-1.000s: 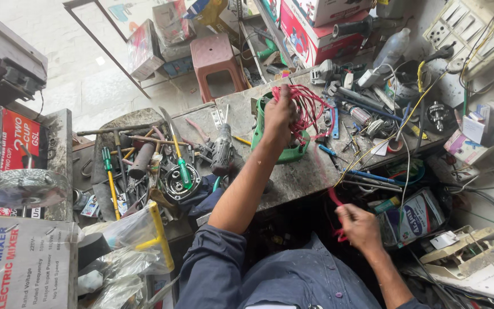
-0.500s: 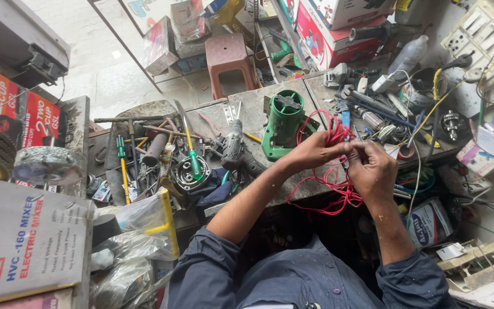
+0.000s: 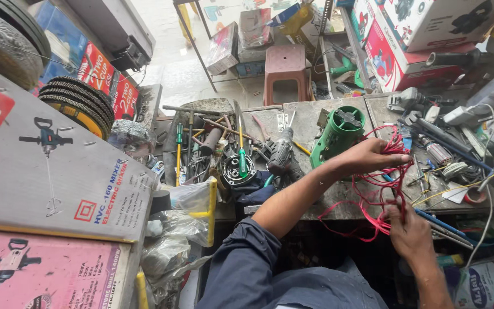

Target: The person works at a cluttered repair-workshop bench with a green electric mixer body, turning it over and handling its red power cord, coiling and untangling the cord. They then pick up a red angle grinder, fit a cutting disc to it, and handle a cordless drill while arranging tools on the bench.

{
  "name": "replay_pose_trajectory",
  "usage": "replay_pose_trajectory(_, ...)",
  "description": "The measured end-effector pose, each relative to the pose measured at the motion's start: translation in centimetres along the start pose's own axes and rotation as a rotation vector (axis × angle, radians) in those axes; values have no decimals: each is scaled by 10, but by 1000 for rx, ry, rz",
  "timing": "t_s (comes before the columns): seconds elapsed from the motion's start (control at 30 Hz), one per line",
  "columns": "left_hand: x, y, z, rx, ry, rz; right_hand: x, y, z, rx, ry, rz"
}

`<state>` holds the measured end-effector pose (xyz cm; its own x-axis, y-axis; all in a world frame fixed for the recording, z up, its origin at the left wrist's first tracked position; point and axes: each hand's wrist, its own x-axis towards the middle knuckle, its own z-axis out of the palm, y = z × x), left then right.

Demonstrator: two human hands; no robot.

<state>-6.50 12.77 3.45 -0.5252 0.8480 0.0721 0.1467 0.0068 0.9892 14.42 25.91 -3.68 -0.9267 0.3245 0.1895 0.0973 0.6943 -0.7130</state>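
2 hands | L hand (image 3: 370,157) + R hand (image 3: 410,232) closed, apparently gripping red wires (image 3: 381,194)

Left hand (image 3: 373,157) grips bundle of red wires (image 3: 381,189) over cluttered surface (image 3: 310,123), just beside green motor housing (image 3: 335,134). Right hand (image 3: 410,234) lower, fingers (image 3: 398,214) pinching same wires (loops hang past edge). Green-handled screwdriver (image 3: 241,150) among tools left; brown plastic stool (image 3: 284,71) beyond.
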Motion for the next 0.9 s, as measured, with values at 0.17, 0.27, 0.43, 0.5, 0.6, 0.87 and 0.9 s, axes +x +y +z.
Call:
replay_pose_trajectory(0.17,19,-16,1,-170,193,59,-14,44,19,-90,20,184)
replay_pose_trajectory(0.27,36,-27,-20,-564,423,-92,-31,79,23,7,-50,200)
replay_pose_trajectory(0.43,40,-41,-45,-939,591,-106,-39,120,40,-202,-181,384)
replay_pose_trajectory(0.5,37,-39,-42,-957,588,-69,-40,126,46,-166,-171,415)
replay_pose_trajectory(0.6,30,-28,-33,-968,562,-28,-45,126,51,28,-147,419)
replay_pose_trajectory(0.87,22,-16,-36,-927,662,-169,-60,107,41,903,-112,258)
replay_pose_trajectory(0.9,23,-20,-38,-945,637,-97,-61,105,37,768,-120,233)
